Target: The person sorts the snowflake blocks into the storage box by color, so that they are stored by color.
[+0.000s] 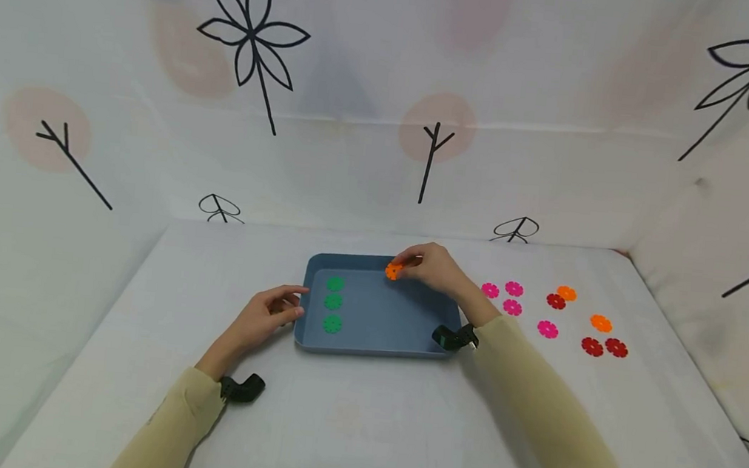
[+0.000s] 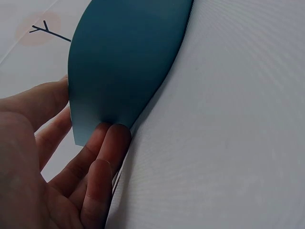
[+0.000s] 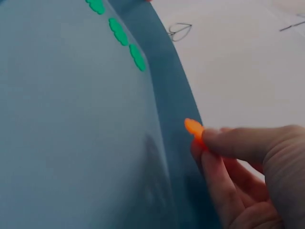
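Note:
My right hand (image 1: 435, 267) pinches an orange notched disc (image 1: 393, 271) between thumb and fingertips, over the far rim of a blue-grey tray (image 1: 374, 316). Seen from the right wrist, this orange disc (image 3: 194, 128) stands tilted, nearly edge-on, its lower part covered by the thumb and fingers. Three green notched discs (image 1: 334, 301) lie in a column along the tray's left side. At the left edge of the tray, my left hand (image 1: 267, 317) holds on with curled fingers; from the left wrist, fingertips (image 2: 116, 138) press on the tray's outer wall (image 2: 124, 57).
Right of the tray, loose discs lie on the white table: several pink discs (image 1: 511, 308), several dark red discs (image 1: 592, 347) and two orange ones, the nearer orange disc (image 1: 601, 323) apart from the others. White cloth walls (image 1: 346, 172) with plant drawings enclose the table's back and sides.

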Demonstrator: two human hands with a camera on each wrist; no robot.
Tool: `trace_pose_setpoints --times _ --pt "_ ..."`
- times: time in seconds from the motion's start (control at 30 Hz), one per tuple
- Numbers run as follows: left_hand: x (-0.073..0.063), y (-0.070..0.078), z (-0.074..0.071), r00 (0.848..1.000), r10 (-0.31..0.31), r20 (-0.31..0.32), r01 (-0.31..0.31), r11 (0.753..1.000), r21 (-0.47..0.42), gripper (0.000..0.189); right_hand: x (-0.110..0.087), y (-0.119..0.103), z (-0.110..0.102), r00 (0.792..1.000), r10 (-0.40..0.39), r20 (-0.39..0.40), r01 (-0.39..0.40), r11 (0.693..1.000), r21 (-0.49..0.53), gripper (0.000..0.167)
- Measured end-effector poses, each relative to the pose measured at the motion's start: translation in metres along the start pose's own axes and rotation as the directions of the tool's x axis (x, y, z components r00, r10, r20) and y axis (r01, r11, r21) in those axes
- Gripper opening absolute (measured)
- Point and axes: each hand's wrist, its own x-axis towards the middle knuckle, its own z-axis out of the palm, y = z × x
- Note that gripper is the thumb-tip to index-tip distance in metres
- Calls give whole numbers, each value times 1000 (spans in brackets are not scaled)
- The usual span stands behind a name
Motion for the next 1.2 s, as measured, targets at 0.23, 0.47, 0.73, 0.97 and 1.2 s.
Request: trace_pose_setpoints --times 0.23,0.47,0.73,0.97,1.2 --pt "0 3 0 1000 1 0 -1 1000 9 40 10 5 13 995 -47 92 34 991 132 21" --pt "-1 3 1 1000 7 2 -7 1000 4 40 14 1 23 994 -53 98 44 994 98 19" --pt "-1 1 0 1000 1 -4 -1 1000 1 40 15 0 29 994 -18 106 16 1000 21 18" --pt "0 3 2 1000 -6 -4 6 1000 4 40 12 2 32 991 9 136 -9 1000 0 24" --pt "0 4 2 1000 -4 -12 4 1000 8 39 13 2 40 992 -37 122 40 999 -15 24"
